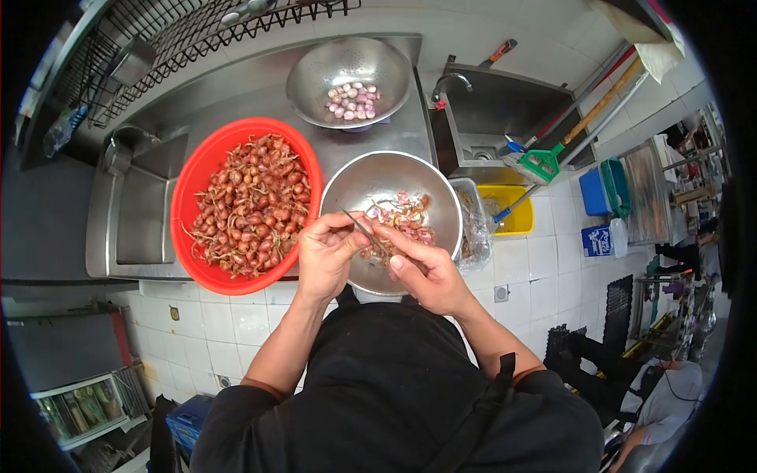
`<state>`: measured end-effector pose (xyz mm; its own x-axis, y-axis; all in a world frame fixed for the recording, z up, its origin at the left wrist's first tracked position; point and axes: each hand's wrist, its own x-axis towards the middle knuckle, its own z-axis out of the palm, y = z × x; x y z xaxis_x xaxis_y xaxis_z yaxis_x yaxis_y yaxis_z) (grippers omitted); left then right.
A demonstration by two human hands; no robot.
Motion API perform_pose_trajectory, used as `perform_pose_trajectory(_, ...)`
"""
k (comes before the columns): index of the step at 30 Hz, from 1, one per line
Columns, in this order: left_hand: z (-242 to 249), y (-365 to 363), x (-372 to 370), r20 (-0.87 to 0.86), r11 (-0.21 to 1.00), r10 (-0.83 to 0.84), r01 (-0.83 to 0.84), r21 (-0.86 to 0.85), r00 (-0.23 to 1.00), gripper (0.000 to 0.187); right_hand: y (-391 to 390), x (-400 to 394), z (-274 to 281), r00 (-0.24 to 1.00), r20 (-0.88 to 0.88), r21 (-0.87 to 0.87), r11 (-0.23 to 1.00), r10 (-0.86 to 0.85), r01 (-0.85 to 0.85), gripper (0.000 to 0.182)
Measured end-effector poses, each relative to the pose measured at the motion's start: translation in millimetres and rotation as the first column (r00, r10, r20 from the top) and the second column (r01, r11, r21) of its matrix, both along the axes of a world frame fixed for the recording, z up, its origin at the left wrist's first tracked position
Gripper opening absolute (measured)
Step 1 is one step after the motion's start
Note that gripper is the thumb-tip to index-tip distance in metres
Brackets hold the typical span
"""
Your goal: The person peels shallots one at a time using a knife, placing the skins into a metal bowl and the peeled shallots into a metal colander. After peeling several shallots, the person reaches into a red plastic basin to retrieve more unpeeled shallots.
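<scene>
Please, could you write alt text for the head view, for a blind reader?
The left hand and right hand meet at a thin blade above a metal bowl with reddish peelings. At left, a red basin is full of unpeeled shallots; beyond the bowl, a colander holds peeled ones.

Extends left forearm and right forearm inward over the front edge of the counter; curls the left hand with thumb near its fingers; angles the right hand leftward with index finger stretched and thumb bent; holds fingertips close together.
</scene>
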<state>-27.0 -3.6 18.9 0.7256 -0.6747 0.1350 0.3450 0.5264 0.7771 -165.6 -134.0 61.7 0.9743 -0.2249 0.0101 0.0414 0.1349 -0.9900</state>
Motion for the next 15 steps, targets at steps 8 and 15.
perform_pose_trajectory(8,4.6,-2.1,-3.8,-0.13,0.997,-0.063,0.067,0.027,0.99,0.022,3.2,7.1,1.5,0.979,0.19,-0.253,0.959,-0.079,0.126,0.041)
perform_pose_trajectory(15,7.0,-1.5,-6.1,-0.015,1.0,0.005,-0.005,0.019,1.0,0.025,4.3,8.9,-3.5,0.958,0.262,-0.364,0.908,-0.113,0.207,0.039)
